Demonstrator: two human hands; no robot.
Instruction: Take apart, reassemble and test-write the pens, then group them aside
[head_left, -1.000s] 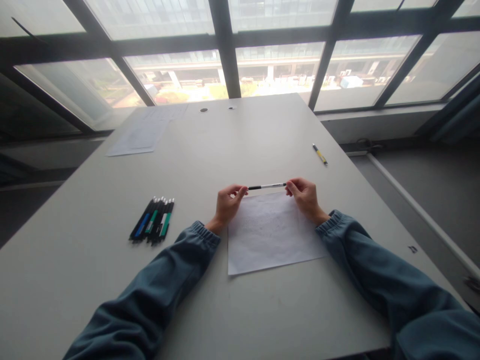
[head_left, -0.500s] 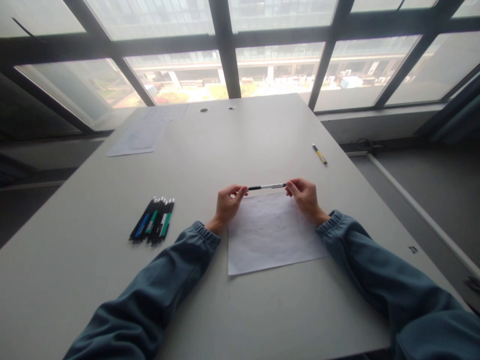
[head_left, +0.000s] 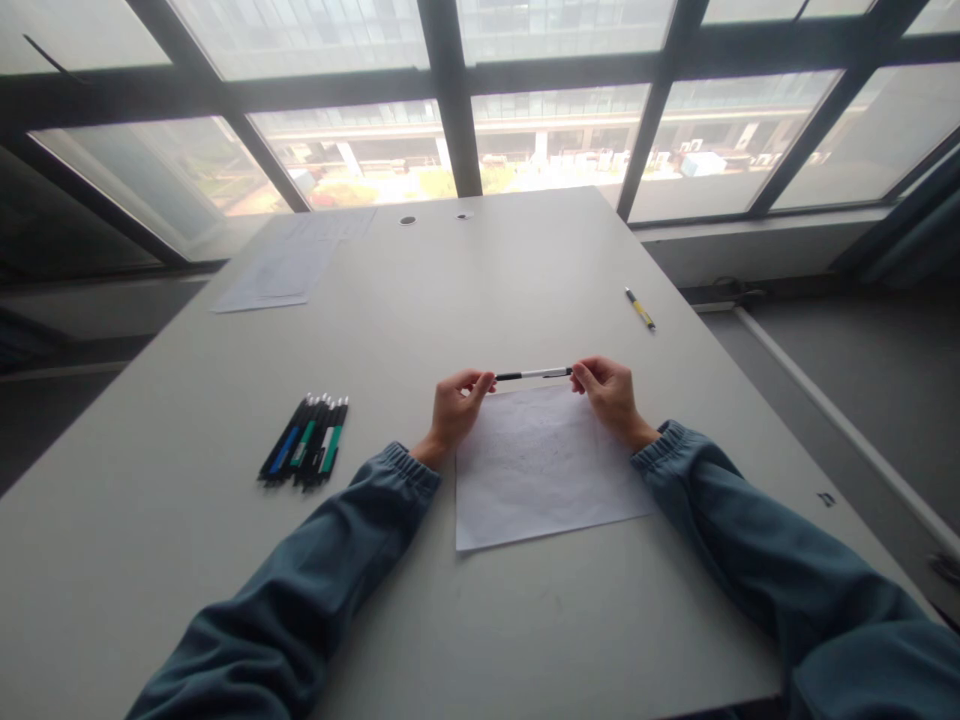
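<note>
The person's left hand (head_left: pixel 457 408) pinches the dark-gripped end of a slim black-and-white plastic pen (head_left: pixel 534 374) between thumb and fingers; the right hand (head_left: pixel 607 396) pinches its other black end the same way. The pen spans the gap between the two hands, nearly level, its clip turned toward the person. Below and nearer than the hands lies a creased white rectangular paper sheet (head_left: pixel 544 480) with faint marks; whether either hand touches it cannot be told. Well to the left of the left hand, a cluster of black pens with blue, green and white barrel sections (head_left: pixel 304 442) lies side by side, pale tips pointing away from the person. Beyond the right hand and slightly to its right rests a yellow-and-black pen (head_left: pixel 640 309). Far beyond the left hand, thin white paper sheets (head_left: pixel 270 270) overlap on the smooth white tabletop (head_left: pixel 150 560).
</note>
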